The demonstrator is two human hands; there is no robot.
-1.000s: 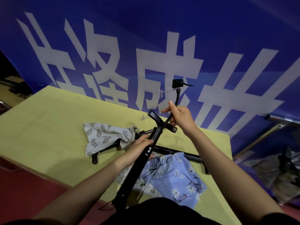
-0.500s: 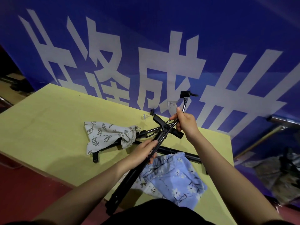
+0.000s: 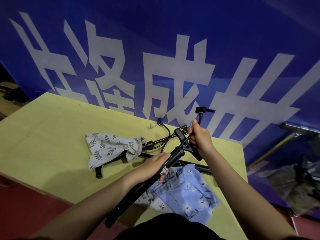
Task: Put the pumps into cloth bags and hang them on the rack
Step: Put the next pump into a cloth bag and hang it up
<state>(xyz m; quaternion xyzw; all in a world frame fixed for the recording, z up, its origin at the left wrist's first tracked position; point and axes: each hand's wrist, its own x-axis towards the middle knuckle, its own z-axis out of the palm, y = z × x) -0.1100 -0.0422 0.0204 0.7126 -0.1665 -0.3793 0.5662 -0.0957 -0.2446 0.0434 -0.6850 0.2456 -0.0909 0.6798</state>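
Note:
A long black pump (image 3: 138,189) slants from the table's near edge up toward the wall. My left hand (image 3: 152,168) grips its barrel at mid-length. My right hand (image 3: 200,137) grips the pump's black hose beside the T-handle, and the hose's nozzle head (image 3: 201,110) sticks up above my fingers. Under the pump lies a blue floral cloth bag (image 3: 188,194). To the left, a beige leaf-print cloth bag (image 3: 110,148) covers the end of a second black pump (image 3: 155,142) lying on the table.
The yellow-green table (image 3: 43,135) stands against a blue banner (image 3: 155,49) with large white characters. A black bar with feet (image 3: 99,172) lies flat across the table under the bags. Metal tubing (image 3: 294,130) and dark clutter sit at the right, beyond the table.
The pump has tilted lower toward the table. Both hands have moved down and a little right with it, and the nozzle head has dropped closer to the table's far edge.

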